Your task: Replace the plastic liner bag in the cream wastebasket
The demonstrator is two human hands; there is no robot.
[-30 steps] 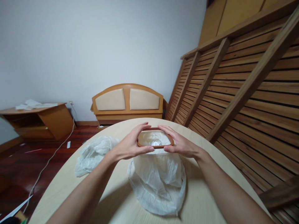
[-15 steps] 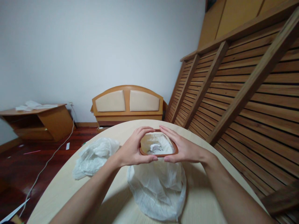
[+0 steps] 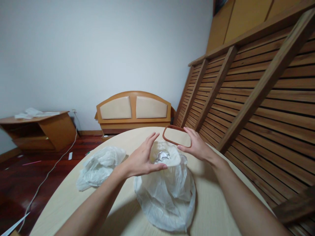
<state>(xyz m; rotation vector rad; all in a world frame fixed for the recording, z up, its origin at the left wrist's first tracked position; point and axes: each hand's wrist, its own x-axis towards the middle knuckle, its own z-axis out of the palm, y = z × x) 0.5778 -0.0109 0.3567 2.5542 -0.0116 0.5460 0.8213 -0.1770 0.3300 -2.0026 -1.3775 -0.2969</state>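
A small bin lined with a white plastic bag [image 3: 163, 193] stands on the round table, its mouth facing up. The bag spreads loosely around its base, and crumpled whitish lining shows inside. My left hand [image 3: 145, 157] curves beside the left of the mouth, fingers and thumb apart; the thumb lies by the near edge, contact unclear. Above and to the right, my right hand [image 3: 195, 144] grips a brown rounded rim ring [image 3: 169, 141] by its right end. The ring is tilted and apart from the bin; the pale tabletop shows through it.
Another crumpled white plastic bag [image 3: 100, 167] lies on the table [image 3: 214, 203] at left. A slatted wooden frame [image 3: 246, 108] leans along the right side. Beyond stand a headboard [image 3: 134, 123] and a low cabinet [image 3: 54, 131]; a white cable [image 3: 52, 167] crosses the floor.
The brown rim ring has come off the bin's mouth and moved up and right in my right hand. My left hand has stayed by the mouth, its fingers more lifted.
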